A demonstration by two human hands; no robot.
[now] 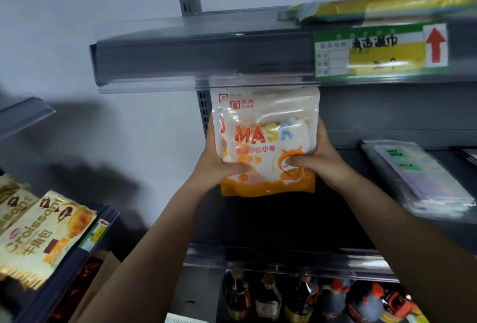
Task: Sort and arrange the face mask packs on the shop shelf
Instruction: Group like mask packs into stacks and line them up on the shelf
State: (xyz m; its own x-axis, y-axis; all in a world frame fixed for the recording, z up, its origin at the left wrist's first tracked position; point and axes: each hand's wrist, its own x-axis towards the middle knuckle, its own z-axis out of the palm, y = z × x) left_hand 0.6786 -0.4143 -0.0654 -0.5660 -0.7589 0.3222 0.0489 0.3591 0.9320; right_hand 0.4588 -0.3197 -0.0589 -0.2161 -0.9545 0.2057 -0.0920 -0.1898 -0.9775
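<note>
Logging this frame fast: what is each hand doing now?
Left hand: grips the orange mask packs at their left edge.
Right hand: grips the same packs' right edge.

croissant packs (38, 229) lower left | bottles (304, 299) on bottom shelf | price label (382, 50) with red arrow

At twelve o'clock, the white-and-orange plastic mask packs (267, 142) carry red, yellow and pale blue lettering over an orange bottom band. At three o'clock lies a clear, lilac-tinted stack of packs (418, 180) with a green label. The dark grey metal shelf (284, 219) bears a green-yellow-white price tag (380, 50) with a red arrow. At eight o'clock, cream-and-gold croissant bags (38, 235).
</note>
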